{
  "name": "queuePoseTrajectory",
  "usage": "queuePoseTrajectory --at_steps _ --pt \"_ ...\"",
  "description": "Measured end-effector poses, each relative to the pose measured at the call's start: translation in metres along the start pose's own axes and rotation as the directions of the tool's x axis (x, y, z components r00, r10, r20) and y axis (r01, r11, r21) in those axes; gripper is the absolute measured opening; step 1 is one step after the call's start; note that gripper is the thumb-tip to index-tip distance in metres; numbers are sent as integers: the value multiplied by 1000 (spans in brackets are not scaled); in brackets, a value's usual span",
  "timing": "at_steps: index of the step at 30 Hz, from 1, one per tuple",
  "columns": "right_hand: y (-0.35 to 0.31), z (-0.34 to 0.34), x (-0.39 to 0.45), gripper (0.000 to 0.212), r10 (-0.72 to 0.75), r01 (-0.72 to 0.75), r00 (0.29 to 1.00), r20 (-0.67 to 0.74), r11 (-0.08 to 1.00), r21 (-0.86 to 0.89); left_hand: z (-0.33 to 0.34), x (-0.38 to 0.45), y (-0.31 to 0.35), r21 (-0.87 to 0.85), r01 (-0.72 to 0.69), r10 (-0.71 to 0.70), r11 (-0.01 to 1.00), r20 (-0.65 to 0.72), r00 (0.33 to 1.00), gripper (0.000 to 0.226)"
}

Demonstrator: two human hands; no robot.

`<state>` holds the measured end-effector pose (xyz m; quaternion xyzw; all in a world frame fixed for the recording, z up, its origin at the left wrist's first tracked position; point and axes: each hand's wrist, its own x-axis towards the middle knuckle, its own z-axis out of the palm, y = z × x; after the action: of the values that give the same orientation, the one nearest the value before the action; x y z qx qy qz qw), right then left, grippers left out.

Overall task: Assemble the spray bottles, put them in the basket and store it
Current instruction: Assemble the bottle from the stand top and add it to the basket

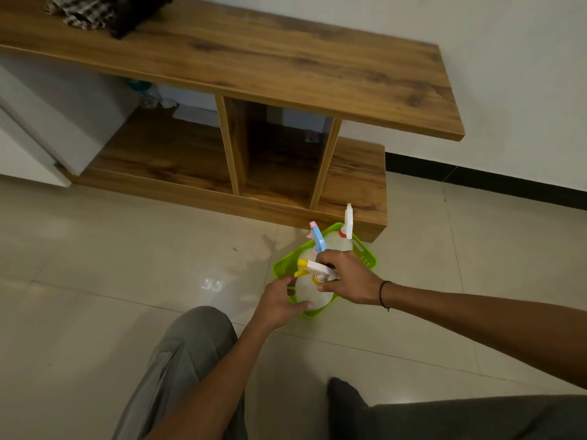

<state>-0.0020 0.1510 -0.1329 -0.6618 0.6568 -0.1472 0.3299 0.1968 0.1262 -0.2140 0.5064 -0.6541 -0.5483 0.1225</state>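
A green plastic basket [365, 254] stands on the tiled floor in front of the wooden unit. Three clear spray bottles stand in it: one with a white and red head [348, 222] at the far side, one with a blue and pink head [317, 237] in the middle, and one with a yellow and white head [309, 268] nearest me. My right hand [349, 277] grips the yellow-headed bottle at its neck. My left hand [279, 304] curls round that bottle's body at the basket's near corner.
A low wooden shelf unit [286, 71] stands against the white wall, with open compartments [279, 160] just behind the basket. Dark cloth and a checked cloth [82, 11] lie on its top. A white cabinet [47, 115] is at left. My knees fill the foreground.
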Motion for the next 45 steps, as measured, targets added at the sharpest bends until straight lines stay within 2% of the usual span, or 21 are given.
queuePoseTrajectory --at_steps 3,6,10,17,20,23,25,28,31,33,36,39,42,45 --pt "9 11 3 23 -6 6 999 35 1000 -2 4 4 -4 108 8 -5 994 -21 1000 62" --pt "17 18 5 22 -11 12 999 48 1000 -24 7 9 -9 123 11 -4 992 -55 998 52" --pt "29 25 7 18 -55 59 996 76 996 -60 10 14 -12 131 40 -31 991 -70 997 51" --pt "37 39 12 17 -44 56 994 97 992 -117 9 17 -21 19 125 -122 992 -121 985 46" --pt "37 44 16 18 -33 46 996 87 987 -156 9 19 -22 -35 139 -144 990 -224 964 39" --pt "41 48 16 24 -25 40 996 91 984 -172 8 23 -24 -212 228 -286 950 -301 910 30" --pt "46 46 12 36 -15 32 993 118 988 -148 8 27 -27 -312 297 -381 902 -253 889 32" --pt "60 39 3 47 -35 49 992 121 992 -119 10 31 -29 -417 410 -504 811 -141 852 55" --pt "73 25 -2 40 -38 42 999 35 995 -91 19 34 -31 -418 464 -526 781 -41 849 63" --pt "80 13 0 27 -29 22 998 -57 993 -114 24 34 -30 -389 467 -514 794 -19 857 61" --pt "94 -3 4 10 45 -84 976 -211 981 -177 28 38 -35 -296 434 -476 851 -83 876 62" --pt "112 -14 10 15 220 -277 935 -278 942 -188 29 41 -39 -209 408 -435 889 -104 894 60" --pt "132 -18 18 48 411 -443 895 -171 862 -247 30 41 -36 -226 393 -422 891 -93 902 57" --pt "142 -14 27 70 517 -513 856 -11 846 -147 30 43 -33 -249 376 -413 893 -120 903 56"
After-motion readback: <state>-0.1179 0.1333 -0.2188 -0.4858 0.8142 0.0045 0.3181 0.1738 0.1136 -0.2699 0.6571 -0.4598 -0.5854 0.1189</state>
